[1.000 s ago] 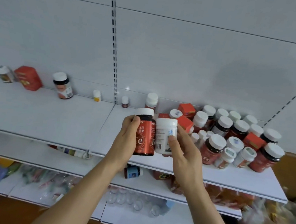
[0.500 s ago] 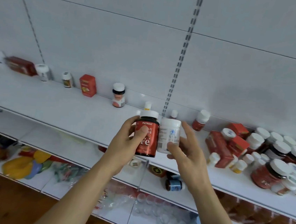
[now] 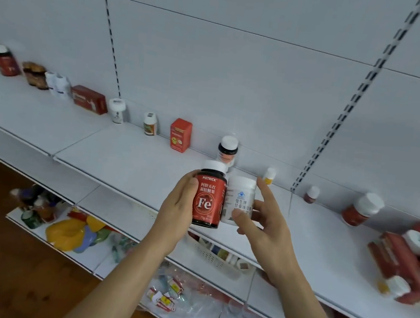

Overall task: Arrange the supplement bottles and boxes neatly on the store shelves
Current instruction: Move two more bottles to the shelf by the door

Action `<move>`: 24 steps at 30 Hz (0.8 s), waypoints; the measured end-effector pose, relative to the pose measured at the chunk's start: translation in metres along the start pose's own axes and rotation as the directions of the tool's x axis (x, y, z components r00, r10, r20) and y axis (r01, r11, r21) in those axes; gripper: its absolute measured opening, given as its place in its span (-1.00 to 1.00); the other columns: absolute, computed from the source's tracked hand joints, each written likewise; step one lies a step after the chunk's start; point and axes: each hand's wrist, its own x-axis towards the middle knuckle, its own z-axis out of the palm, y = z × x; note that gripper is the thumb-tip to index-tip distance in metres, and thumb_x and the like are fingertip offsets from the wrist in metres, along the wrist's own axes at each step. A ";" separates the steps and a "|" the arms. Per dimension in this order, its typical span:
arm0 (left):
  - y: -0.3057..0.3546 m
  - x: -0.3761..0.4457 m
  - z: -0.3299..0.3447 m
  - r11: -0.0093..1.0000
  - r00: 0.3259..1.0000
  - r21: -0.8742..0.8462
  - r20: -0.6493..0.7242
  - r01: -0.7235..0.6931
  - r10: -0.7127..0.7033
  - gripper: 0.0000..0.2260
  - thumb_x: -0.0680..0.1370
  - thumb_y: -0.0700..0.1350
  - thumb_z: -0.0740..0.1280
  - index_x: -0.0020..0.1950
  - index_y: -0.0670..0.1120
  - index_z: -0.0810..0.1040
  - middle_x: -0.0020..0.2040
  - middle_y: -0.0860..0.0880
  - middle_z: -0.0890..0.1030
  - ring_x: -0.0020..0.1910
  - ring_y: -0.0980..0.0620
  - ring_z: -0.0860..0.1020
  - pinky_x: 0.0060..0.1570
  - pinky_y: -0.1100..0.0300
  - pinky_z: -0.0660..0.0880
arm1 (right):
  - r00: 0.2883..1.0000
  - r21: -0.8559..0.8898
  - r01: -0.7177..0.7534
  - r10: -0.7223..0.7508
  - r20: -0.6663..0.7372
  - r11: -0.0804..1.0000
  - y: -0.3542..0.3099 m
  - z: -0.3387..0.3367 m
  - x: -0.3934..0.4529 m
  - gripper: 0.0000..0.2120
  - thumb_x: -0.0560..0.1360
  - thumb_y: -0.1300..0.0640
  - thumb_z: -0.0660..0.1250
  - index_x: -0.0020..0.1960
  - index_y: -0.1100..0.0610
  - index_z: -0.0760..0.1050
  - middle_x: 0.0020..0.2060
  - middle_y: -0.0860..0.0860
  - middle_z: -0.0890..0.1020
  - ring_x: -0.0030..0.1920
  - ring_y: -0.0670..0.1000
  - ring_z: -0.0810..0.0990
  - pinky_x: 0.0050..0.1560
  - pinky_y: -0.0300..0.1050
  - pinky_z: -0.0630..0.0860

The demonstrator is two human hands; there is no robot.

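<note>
My left hand [image 3: 176, 207] grips a dark bottle with a red "Fe" label [image 3: 207, 200] and a white cap. My right hand [image 3: 265, 224] holds a white bottle [image 3: 240, 201] beside it, thumb on the front and fingers behind. Both bottles are upright and touching, held in the air above the front of the white top shelf [image 3: 131, 161]. Along the shelf's back wall stands a spaced row: a red bottle [image 3: 5, 61], white bottles [image 3: 58, 84], a flat red box [image 3: 89, 99], a small red box [image 3: 179, 135], a dark bottle [image 3: 227, 151].
A jumble of red boxes and white-capped bottles [image 3: 405, 259] lies at the right end of the shelf, with a tilted red bottle [image 3: 361, 209] near it. Lower shelves hold a white basket [image 3: 209, 253], plastic-wrapped goods and yellow packs [image 3: 66, 234]. Wooden floor lies at the lower left.
The view has swung left along the shelf, bringing the row at the far left into sight. Both hands still hold the two bottles together, now further left of the jumble.
</note>
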 end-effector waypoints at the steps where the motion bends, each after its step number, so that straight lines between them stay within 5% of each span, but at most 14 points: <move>1: -0.002 0.010 -0.005 1.000 1.000 0.010 -0.009 0.002 -0.002 -0.79 0.69 0.12 0.08 0.24 0.30 0.45 0.11 0.18 0.62 0.00 0.30 0.61 -0.06 0.35 0.51 | 1.000 0.004 0.000 0.000 0.003 1.000 0.001 0.006 0.011 -0.30 0.53 0.05 0.46 0.49 -0.36 0.18 0.10 -0.10 0.64 0.02 -0.08 0.65 0.08 0.02 0.63; 8: 0.005 0.081 -0.039 0.998 0.999 0.058 -0.034 0.007 -0.005 -0.82 0.65 0.16 0.14 0.19 0.33 0.48 0.06 0.24 0.64 0.03 0.24 0.63 0.04 0.21 0.57 | 0.998 0.022 0.020 -0.021 0.059 1.000 0.000 0.041 0.082 -0.30 0.46 -0.08 0.49 0.46 -0.42 0.21 0.01 -0.25 0.63 0.02 -0.11 0.65 0.02 -0.08 0.63; 13: 0.002 0.114 -0.069 0.999 0.996 0.051 -0.091 0.013 -0.009 -0.80 0.64 0.20 0.11 0.19 0.33 0.47 0.09 0.19 0.63 0.02 0.23 0.63 0.06 0.18 0.58 | 0.990 0.002 0.024 -0.024 0.140 1.000 -0.008 0.073 0.120 -0.25 0.31 -0.18 0.50 0.39 -0.43 0.21 0.06 -0.21 0.60 0.02 -0.18 0.62 -0.04 -0.33 0.54; 20: -0.003 0.147 -0.144 0.999 0.991 0.020 -0.131 0.033 -0.030 -0.85 0.64 0.17 0.15 0.15 0.36 0.45 0.06 0.27 0.61 0.00 0.31 0.61 -0.12 0.35 0.53 | 0.981 -0.040 0.036 -0.027 0.192 0.999 -0.024 0.147 0.160 -0.26 0.27 -0.19 0.56 0.32 -0.46 0.26 0.05 -0.20 0.59 0.00 -0.14 0.62 -0.07 -0.23 0.59; 24: -0.013 0.166 -0.204 0.999 0.994 0.010 -0.105 0.043 -0.041 -0.82 0.63 0.14 0.22 0.22 0.31 0.45 0.10 0.22 0.62 0.00 0.29 0.62 -0.11 0.35 0.54 | 0.988 -0.116 0.033 -0.015 0.155 0.993 -0.030 0.207 0.173 -0.32 0.39 -0.12 0.55 0.41 -0.30 0.32 0.03 -0.14 0.64 -0.08 -0.09 0.64 -0.08 -0.16 0.60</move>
